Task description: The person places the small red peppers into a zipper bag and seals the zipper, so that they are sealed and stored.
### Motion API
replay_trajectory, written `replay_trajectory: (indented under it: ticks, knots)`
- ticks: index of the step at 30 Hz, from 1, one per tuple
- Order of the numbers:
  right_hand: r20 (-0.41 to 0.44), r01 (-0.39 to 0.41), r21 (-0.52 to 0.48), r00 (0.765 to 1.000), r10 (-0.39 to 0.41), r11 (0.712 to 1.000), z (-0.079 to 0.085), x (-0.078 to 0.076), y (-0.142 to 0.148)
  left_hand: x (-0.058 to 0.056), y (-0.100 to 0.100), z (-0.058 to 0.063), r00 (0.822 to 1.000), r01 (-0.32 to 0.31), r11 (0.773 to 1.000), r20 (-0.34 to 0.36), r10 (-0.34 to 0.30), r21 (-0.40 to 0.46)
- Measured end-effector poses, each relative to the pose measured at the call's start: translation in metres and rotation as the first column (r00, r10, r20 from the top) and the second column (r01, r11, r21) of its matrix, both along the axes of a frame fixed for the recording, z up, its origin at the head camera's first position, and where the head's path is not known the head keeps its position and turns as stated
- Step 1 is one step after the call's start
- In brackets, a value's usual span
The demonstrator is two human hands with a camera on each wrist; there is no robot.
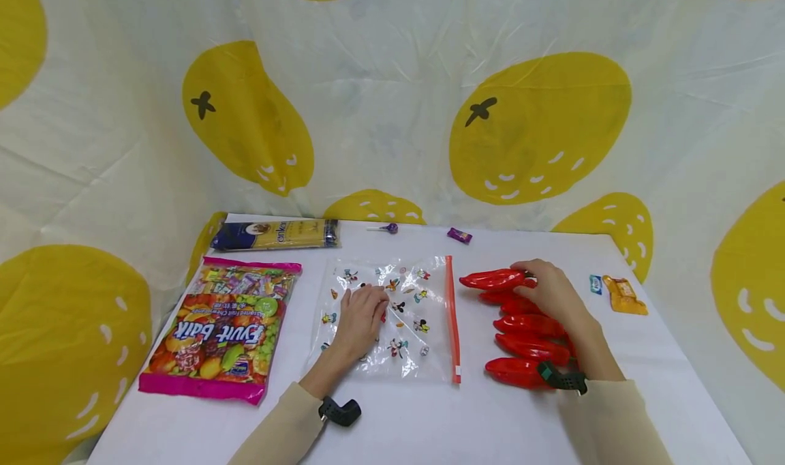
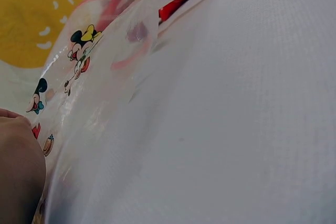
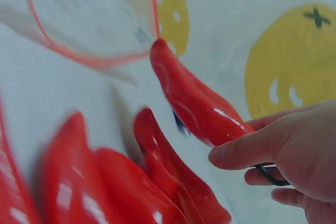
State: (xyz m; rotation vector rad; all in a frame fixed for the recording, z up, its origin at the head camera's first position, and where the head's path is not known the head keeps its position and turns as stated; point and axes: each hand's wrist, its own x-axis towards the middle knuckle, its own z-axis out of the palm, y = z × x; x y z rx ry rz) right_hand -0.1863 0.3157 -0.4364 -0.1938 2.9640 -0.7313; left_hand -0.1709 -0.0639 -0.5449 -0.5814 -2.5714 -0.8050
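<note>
A clear zip bag (image 1: 429, 356) with cartoon prints and a red zip edge lies in the middle of the table. My left hand (image 1: 360, 320) is on the bag with bent fingers, pinching its upper film. In the left wrist view, the bag's film (image 2: 79, 98) stands raised from the table. My right hand (image 1: 555, 298) grips a shiny red chili pepper (image 3: 197, 103) at its stem end, thumb on one side. The held pepper's tip points left toward the zip edge. Several more red chili peppers (image 1: 524, 347) lie in a column under and beside the right wrist.
A fruit candy bag (image 1: 214, 328) lies on the left, with a pasta pack (image 1: 276, 234) behind it. A lollipop (image 1: 391, 228) and a purple wrapped candy (image 1: 459, 235) sit at the back. A small blue packet (image 1: 595, 285) and an orange packet (image 1: 624, 295) lie at the right.
</note>
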Motion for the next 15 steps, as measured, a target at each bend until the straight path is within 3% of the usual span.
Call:
replay_trajectory:
  ticks: [5, 15]
  knots:
    - [-0.045, -0.045, -0.004, 0.998, 0.045, 0.999, -0.002, 0.02, -0.026, 0.0, 0.0, 0.001, 1.0, -0.003, 1.0, 0.002, 0.003, -0.004]
    - [0.057, -0.086, -0.112, 0.994, 0.093, 0.99, -0.021, 0.041, -0.075, 0.001, -0.001, 0.001, 1.0, 0.004, 1.0, 0.003, -0.004, 0.01]
